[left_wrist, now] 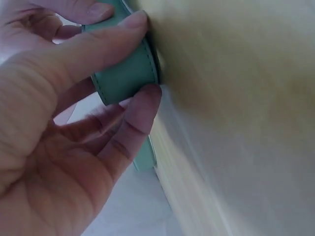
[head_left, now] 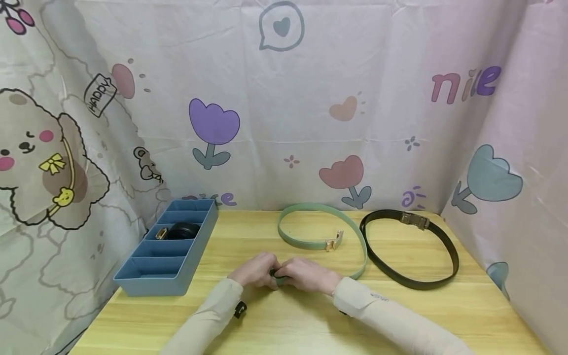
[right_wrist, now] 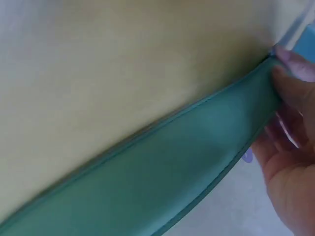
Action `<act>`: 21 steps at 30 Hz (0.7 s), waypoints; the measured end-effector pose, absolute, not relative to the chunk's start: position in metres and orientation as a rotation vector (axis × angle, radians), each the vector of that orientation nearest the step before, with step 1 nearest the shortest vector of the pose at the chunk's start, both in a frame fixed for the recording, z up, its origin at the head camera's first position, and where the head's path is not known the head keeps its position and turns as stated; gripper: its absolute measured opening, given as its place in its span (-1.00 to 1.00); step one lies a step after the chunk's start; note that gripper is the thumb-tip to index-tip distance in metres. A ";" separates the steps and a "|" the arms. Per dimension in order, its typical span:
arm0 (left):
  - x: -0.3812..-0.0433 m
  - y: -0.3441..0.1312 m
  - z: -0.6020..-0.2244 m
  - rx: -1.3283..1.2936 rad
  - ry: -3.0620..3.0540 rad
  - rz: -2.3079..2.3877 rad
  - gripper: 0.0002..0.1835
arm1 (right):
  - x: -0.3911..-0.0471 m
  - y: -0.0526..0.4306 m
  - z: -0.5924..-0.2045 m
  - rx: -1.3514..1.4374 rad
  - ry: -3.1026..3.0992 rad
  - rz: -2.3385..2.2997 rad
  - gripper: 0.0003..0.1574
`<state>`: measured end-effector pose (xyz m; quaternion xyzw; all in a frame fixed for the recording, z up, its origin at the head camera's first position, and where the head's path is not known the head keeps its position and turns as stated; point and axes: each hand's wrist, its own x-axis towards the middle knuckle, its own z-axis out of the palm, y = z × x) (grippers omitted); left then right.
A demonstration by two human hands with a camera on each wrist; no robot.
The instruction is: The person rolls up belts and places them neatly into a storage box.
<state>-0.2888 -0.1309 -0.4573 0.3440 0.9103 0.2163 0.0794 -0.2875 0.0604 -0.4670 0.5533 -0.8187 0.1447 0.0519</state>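
Observation:
A green belt (head_left: pixel 322 207) with a gold buckle (head_left: pixel 334 241) lies in a wide loop on edge, its plain end running to both hands near the table's front middle. In the left wrist view the left hand (left_wrist: pixel 59 113) pinches the bent-over end of the green belt (left_wrist: pixel 129 73) between thumb and fingers. My right hand (head_left: pixel 306 274) meets the left one at the strap; in the right wrist view this right hand (right_wrist: pixel 295 113) grips the strap (right_wrist: pixel 162 157) by both edges. Seen from the head, the fingers mostly hide the held end.
To the right stands a black belt (head_left: pixel 401 280) with a dark metal buckle (head_left: pixel 414 220), looped next to the green one. At the left, a blue divided tray (head_left: pixel 186 286) holds a rolled black belt (head_left: pixel 183 230) in one compartment. A printed curtain (head_left: pixel 284 98) closes off the back.

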 end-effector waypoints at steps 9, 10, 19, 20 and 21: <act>-0.286 -0.133 -0.457 0.982 2.743 0.682 -0.79 | -0.281 0.052 -0.469 1.552 -2.531 0.370 -0.85; -0.285 -0.133 -0.457 0.981 2.757 0.686 -0.78 | -0.280 0.052 -0.469 1.546 -2.535 0.383 -0.84; -0.293 -0.137 -0.459 1.016 2.690 0.679 -0.65 | -0.291 0.061 -0.472 1.652 -2.515 0.458 -0.86; -0.293 -0.137 -0.459 1.020 2.679 0.686 -0.60 | -0.291 0.061 -0.472 1.647 -2.514 0.441 -0.89; -0.292 -0.137 -0.459 1.019 2.666 0.700 -0.58 | -0.290 0.060 -0.471 1.636 -2.511 0.430 -0.93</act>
